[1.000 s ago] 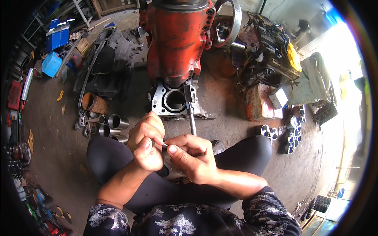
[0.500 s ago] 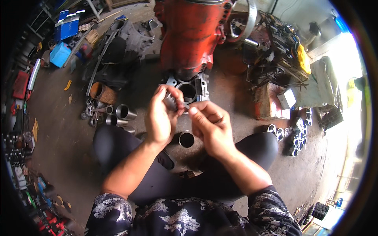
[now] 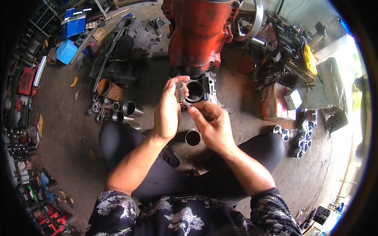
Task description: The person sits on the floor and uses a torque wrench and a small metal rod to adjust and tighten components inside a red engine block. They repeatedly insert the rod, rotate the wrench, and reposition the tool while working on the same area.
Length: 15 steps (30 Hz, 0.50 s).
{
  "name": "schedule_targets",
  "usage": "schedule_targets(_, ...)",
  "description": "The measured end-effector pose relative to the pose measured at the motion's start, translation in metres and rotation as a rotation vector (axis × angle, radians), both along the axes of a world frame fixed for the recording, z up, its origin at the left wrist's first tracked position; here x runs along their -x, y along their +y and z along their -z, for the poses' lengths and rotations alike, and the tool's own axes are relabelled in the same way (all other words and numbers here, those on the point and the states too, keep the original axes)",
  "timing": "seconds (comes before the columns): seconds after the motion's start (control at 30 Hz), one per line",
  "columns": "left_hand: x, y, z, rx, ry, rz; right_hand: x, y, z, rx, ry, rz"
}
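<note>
Above the lap, both hands hold small metal engine parts.

Between the raised hands, a short grey metal pin (image 3: pixel 179 91) is pinched upright by the left hand (image 3: pixel 167 112), thumb and fingers closed round it, while the right hand (image 3: pixel 211 125) grips a thin metal ring (image 3: pixel 186 104) at its fingertips, just beside the pin. Below them a dark open cylinder sleeve (image 3: pixel 192 137) stands on the concrete floor (image 3: pixel 71 129) between the person's knees. Just beyond the hands lies a grey engine block (image 3: pixel 199 89) with a round bore, under a red engine housing (image 3: pixel 199 31). To the left, shiny metal sleeves (image 3: pixel 128 110) and a rusty pipe (image 3: pixel 109 89) lie on the floor.
</note>
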State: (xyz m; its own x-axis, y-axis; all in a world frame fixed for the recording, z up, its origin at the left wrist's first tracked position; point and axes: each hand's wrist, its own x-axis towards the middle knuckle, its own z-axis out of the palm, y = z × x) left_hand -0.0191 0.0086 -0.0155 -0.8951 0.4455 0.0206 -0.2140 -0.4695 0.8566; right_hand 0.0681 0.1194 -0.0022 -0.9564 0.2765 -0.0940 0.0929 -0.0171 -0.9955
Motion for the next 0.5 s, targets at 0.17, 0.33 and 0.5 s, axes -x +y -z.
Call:
schedule_targets(0.17, -0.009, -0.002, 0.005, 0.476, 0.438, -0.071, 0.000, -0.003, 0.009, -0.551, 0.149, 0.021)
schedule_targets(0.33, -0.015, 0.002, 0.017, 0.662, 0.518, -0.126, 0.000, -0.002, 0.025, -0.664, 0.336, -0.010)
schedule_targets(0.5, -0.015, 0.003, 0.024, 0.689, 0.525, -0.124, -0.003, 0.010, 0.031, -0.962, 0.419, -0.116)
